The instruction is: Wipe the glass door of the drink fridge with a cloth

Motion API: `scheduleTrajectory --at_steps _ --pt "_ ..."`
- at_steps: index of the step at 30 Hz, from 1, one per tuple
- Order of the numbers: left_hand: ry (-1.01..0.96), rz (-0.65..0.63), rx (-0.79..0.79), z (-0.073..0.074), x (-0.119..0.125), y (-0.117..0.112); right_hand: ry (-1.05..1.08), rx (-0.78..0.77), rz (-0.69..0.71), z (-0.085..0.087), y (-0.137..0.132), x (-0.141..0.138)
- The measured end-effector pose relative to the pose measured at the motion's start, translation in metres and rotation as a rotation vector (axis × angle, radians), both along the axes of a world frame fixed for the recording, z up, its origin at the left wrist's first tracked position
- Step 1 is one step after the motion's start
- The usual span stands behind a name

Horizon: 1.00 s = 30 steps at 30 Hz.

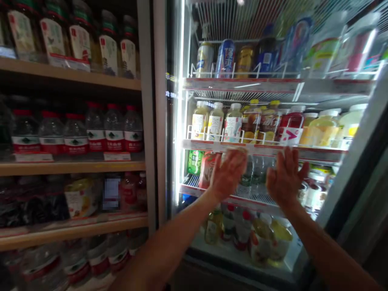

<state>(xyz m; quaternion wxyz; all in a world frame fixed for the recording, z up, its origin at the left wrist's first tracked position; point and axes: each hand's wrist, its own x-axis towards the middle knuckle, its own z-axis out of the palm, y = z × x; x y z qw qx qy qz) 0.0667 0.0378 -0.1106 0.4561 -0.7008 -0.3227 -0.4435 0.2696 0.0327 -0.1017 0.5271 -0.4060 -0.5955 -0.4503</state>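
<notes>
left hand (228, 174), right hand (286, 176): fingers (286, 159) spread open, empty | clear plastic bottles (253, 176) at 12 o'clock seemed light, slippery, best held mid-body

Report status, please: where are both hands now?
Left hand, right hand: open, empty, raised at fridge. Clear bottles between them, under shelf edge.

Left hand (228, 174) was raised and open, fingers (239, 159) spread, right hand (285, 177) open just beside it, backs of both facing the camera, left forearm (178, 234) and right forearm (327, 246) reached upward from below.
</notes>
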Motion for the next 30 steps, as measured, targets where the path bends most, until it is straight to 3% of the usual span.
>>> scheduleTrajectory --at_steps 2,4,8,10,15,17,21,23,25,27,30 --pt "0.172 0.002 -0.019 -0.016 0.01 -0.002 0.02 -0.01 0.011 -0.001 0.001 0.001" --pt "0.155 0.023 -0.002 -0.019 0.002 -0.002 0.039 -0.027 0.028 -0.002 -0.001 0.002" --pt "-0.287 0.123 -0.011 0.001 -0.04 0.001 0.104 -0.046 0.081 -0.004 -0.005 -0.003" --pt "-0.386 0.15 -0.028 0.0 -0.044 0.0 0.147 -0.043 0.09 -0.004 -0.005 -0.006" --pt "0.212 -0.008 -0.01 -0.047 -0.012 -0.008 0.074 0.004 0.033 -0.007 0.0 -0.004" --pt "0.22 -0.037 0.021 -0.056 -0.012 -0.009 0.032 0.006 -0.001 -0.01 -0.002 -0.002" --pt "-0.141 -0.054 0.041 -0.037 -0.031 0.0 0.061 -0.035 -0.027 -0.015 -0.004 -0.008" --pt "-0.233 -0.058 0.032 -0.028 -0.029 0.003 0.098 -0.025 -0.041 -0.017 -0.002 -0.014" --pt "-0.118 -0.095 0.044 -0.031 -0.016 0.001 0.113 -0.006 -0.051 -0.018 0.0 -0.017" --pt "0.135 -0.14 0.067 -0.041 -0.003 -0.003 0.105 0.008 -0.055 -0.018 0.0 -0.017" --pt "0.299 -0.157 0.068 -0.05 -0.01 -0.006 0.073 -0.011 -0.062 -0.019 -0.003 -0.013"
